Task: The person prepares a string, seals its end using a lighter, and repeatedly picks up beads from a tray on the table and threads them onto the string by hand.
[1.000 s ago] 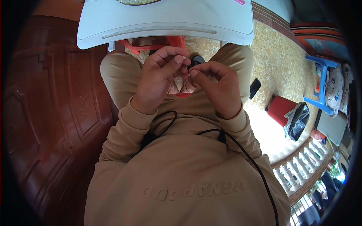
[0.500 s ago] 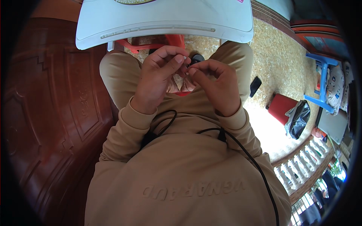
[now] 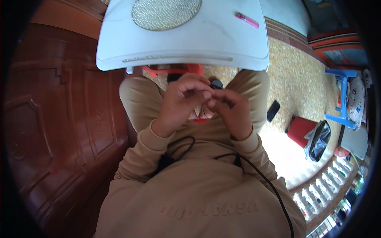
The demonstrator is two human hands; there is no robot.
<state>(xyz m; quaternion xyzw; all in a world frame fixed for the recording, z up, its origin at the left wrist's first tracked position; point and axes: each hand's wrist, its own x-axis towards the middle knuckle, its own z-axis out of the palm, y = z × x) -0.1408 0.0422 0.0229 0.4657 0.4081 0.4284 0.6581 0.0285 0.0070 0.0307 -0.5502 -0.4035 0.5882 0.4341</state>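
Note:
My left hand and my right hand meet above my lap, just in front of the white table's near edge. The thumb and forefinger of each are pinched together, and the fingertips of the two touch or nearly touch. Whatever lies between the fingertips is too small and blurred to make out. On the white table are a round tray with a pale, bumpy surface and a pink lighter-like object.
A red stool stands under the table. On the floor at the right are a black phone-like object, a red bin with a dark bag and a blue stool. Brown carved wood fills the left side. A black cable crosses my sweater.
The view has tilted up, so more of the table, the tray and the whole pink object show. My hands have come closer together, and the small shiny bits at their fingertips no longer show.

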